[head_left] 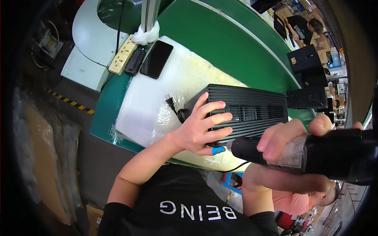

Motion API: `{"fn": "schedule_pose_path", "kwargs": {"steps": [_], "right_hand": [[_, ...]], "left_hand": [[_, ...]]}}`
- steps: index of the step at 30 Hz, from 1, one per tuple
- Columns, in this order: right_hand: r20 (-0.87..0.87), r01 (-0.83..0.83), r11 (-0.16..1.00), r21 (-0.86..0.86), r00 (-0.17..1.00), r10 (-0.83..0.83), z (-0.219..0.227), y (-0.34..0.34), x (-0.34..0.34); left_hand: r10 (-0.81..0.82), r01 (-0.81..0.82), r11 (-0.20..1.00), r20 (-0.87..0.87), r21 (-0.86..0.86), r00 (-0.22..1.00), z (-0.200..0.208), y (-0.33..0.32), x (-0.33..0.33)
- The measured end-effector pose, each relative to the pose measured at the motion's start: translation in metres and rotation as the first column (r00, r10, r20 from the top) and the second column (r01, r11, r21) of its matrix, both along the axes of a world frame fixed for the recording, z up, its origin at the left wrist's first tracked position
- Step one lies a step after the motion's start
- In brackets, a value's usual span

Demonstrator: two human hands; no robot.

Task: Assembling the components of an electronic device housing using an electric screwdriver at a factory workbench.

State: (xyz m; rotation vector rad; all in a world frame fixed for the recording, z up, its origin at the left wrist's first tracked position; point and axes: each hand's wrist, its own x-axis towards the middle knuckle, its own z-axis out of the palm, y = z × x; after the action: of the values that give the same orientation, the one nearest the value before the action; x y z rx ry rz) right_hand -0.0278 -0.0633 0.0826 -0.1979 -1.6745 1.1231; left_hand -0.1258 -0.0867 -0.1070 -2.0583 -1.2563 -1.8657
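Note:
A black ribbed casing with a vented middle lies on the padded work surface. My left hand rests against its left end, fingers spread over the ribs. A blue wrap covers the tip of that hand's thumb, at the casing's near edge. My right hand is closed round a thick black electric screwdriver with a pale label. The screwdriver lies nearly level, its narrow tip pointing left, close to the thumb; whether the tip touches the casing I cannot tell. A black power cord with a two-pin plug lies left of the casing.
White foam sheet under clear film covers the green bench. A black phone, a dark handheld item and a power strip lie at the far left, by a metal post. Dark boxes stand right; other people are nearby.

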Motion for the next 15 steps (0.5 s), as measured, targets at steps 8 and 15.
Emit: {"fn": "schedule_pose_path", "kwargs": {"steps": [8,15], "right_hand": [[-0.120,0.080,0.995,-0.056,0.989,-0.086,0.000,0.026,0.013],[-0.285,0.266,0.939,-0.216,0.903,-0.321,-0.064,0.080,0.169]], "left_hand": [[0.030,-0.030,0.995,-0.002,-0.093,1.000,-0.016,-0.010,0.003],[0.059,0.095,0.907,0.346,-0.411,0.937,-0.110,-0.043,0.049]]}}
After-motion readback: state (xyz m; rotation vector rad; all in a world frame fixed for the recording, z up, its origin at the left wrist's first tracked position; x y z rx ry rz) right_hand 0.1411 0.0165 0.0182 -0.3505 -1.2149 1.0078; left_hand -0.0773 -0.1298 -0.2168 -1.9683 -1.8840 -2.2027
